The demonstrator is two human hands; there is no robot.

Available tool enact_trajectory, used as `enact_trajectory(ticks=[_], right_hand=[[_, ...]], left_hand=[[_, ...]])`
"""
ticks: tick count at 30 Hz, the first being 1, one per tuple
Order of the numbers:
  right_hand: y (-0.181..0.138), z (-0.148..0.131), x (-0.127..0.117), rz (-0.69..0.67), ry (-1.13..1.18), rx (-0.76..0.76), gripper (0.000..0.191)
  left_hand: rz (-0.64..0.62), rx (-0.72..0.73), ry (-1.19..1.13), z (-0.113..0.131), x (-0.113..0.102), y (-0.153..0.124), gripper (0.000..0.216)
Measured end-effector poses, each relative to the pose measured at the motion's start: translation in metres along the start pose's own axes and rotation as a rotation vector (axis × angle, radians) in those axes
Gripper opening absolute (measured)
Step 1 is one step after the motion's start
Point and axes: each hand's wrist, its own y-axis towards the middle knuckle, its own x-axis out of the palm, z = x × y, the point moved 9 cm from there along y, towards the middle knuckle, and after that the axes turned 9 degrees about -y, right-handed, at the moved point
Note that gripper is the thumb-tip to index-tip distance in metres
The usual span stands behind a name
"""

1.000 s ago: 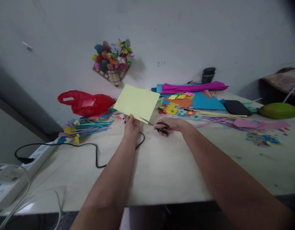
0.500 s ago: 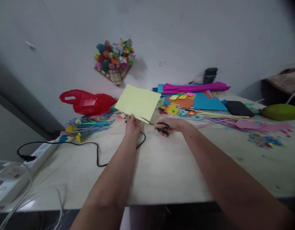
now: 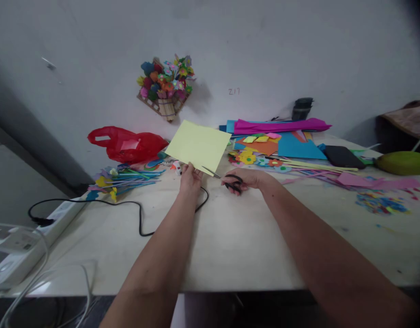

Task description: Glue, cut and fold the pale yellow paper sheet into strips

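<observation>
My left hand (image 3: 190, 177) pinches the near edge of a pale yellow paper sheet (image 3: 198, 145) and holds it tilted up above the table. My right hand (image 3: 243, 178) grips black-handled scissors (image 3: 229, 180), fingers through the loops. The scissor blades point left and meet the sheet's lower edge close to my left fingers. Both forearms reach out over the light wooden table (image 3: 230, 237).
A red plastic bag (image 3: 128, 144) and a bundle of paper flowers on sticks (image 3: 123, 180) lie at left. A black cable (image 3: 134, 214) runs to a power strip (image 3: 35, 237). Coloured paper sheets (image 3: 278, 136), cut scraps (image 3: 380, 202), a black phone (image 3: 342, 156) lie at right. A paper bouquet (image 3: 165, 86) hangs on the wall.
Hands, sheet and scissors keep the same pose. The camera has shifted slightly, so the scene sits a little further right in the picture.
</observation>
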Motion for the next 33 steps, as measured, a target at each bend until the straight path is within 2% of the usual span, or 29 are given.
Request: enact_trajectory(ticks=[13, 33], right_hand=[[0.0031, 0.0022, -0.0002, -0.016, 0.022, -0.019, 0.037], [0.0019, 0.0001, 0.0003, 0.017, -0.012, 0.015, 0.033]], left_hand=[[-0.009, 0.013, -0.011, 0.0013, -0.0005, 0.0016, 0.012], [0.007, 0.033, 0.020, 0.0019, 0.0002, -0.0003, 0.011]])
